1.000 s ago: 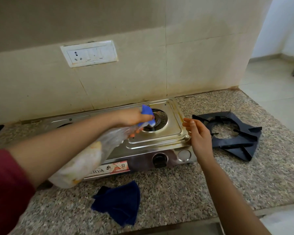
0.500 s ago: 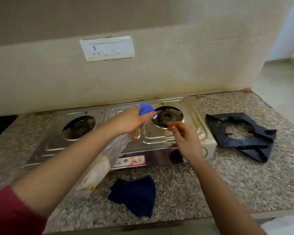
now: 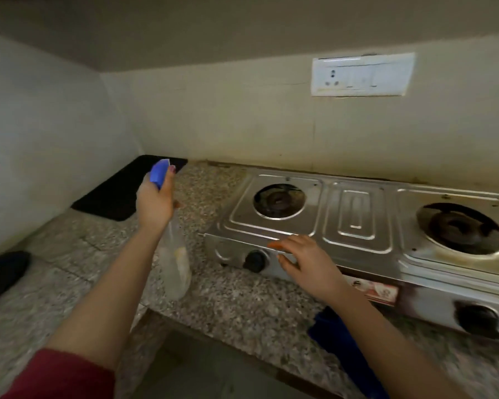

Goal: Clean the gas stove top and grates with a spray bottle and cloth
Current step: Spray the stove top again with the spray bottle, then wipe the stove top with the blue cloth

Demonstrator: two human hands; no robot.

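While the left hand (image 3: 156,203) grips the neck of the spray bottle (image 3: 175,260), fingers curled round it below the blue nozzle (image 3: 159,171), the bottle hangs roughly upright over the granite counter (image 3: 228,298), just left of the gas stove (image 3: 357,220). Its clear body looks cloudy, with a yellowish patch low down.

The stove's long axis runs left to right, so the bare left burner (image 3: 278,200) lies to the right of the nozzle and the right burner (image 3: 461,227) lies well beyond it. Spraying would probably mean turning the nozzle rightward; blur hides where it aims.

The right hand (image 3: 306,260) holds nothing, its loose fingers lying on the stove's near edge beside the left knob (image 3: 255,260). It is the nearer hand to the dark blue cloth (image 3: 337,341), crumpled on the counter under that forearm.
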